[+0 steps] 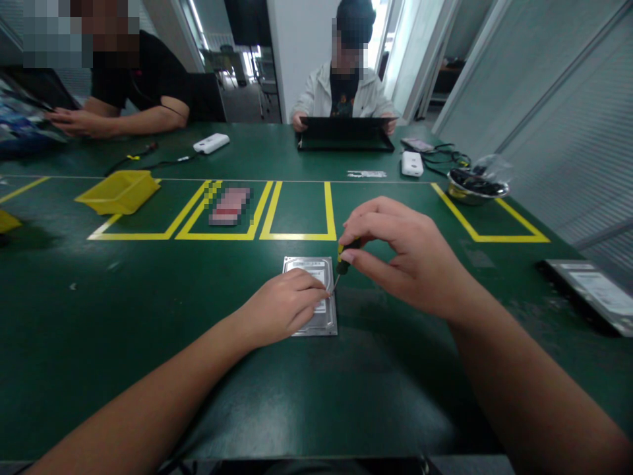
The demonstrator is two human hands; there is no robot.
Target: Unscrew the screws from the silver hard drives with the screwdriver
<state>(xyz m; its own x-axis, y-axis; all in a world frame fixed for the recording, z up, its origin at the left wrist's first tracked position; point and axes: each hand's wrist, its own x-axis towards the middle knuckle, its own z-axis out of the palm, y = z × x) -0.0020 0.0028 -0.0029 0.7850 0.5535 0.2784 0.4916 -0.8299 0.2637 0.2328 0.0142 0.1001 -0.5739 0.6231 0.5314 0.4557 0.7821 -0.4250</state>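
A silver hard drive with a white label lies flat on the green table. On top of it rests my left hand, its fingers closed and pressed against the drive, covering much of the label. My right hand pinches the yellow-and-black handle of a small screwdriver between thumb and fingers. The thin shaft slants down to the drive's right edge, close to my left fingertips. Whether the tip sits in a screw is too small to make out.
A second hard drive lies at the right. Farther back are a yellow bin, a bowl of dark parts, cables and white devices. Yellow tape marks the table. Across it, one person handles a black panel; another sits left.
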